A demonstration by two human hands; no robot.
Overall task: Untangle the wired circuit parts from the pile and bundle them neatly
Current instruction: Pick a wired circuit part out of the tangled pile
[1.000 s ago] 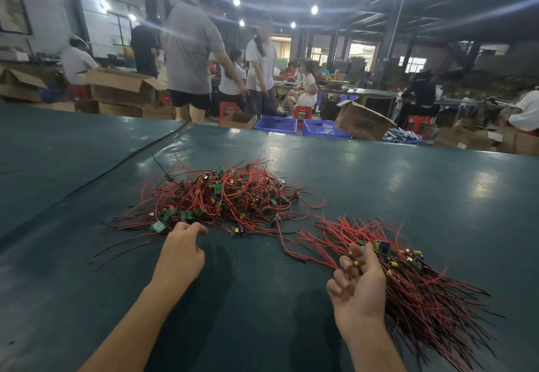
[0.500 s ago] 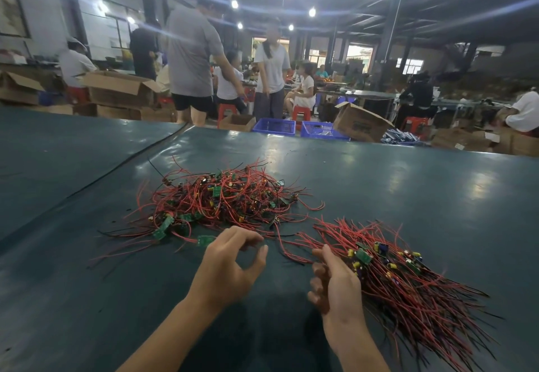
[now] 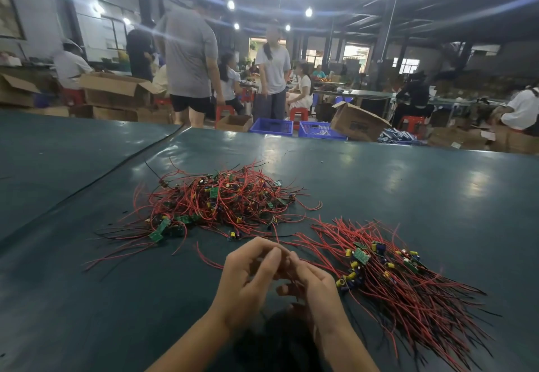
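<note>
A tangled pile of wired circuit parts (image 3: 221,202), red and black leads with small green boards, lies in the middle of the dark green table (image 3: 379,179). To its right, a straightened bundle (image 3: 408,287) lies with boards at the near-left end and wires fanning to the lower right. My left hand (image 3: 248,284) and my right hand (image 3: 318,287) meet fingertip to fingertip just in front of the pile. Together they pinch one wired part, mostly hidden by the fingers. Its red lead (image 3: 208,259) trails left onto the table, and thin wires hang between my palms.
A seam (image 3: 116,173) runs diagonally between two table sections on the left. Past the far edge stand blue crates (image 3: 271,126), cardboard boxes (image 3: 358,122) and several people, standing and seated on red stools.
My left hand left the pile's near edge and swung right with a part. My right hand came off the bundle and moved left. Both now touch at the centre.
</note>
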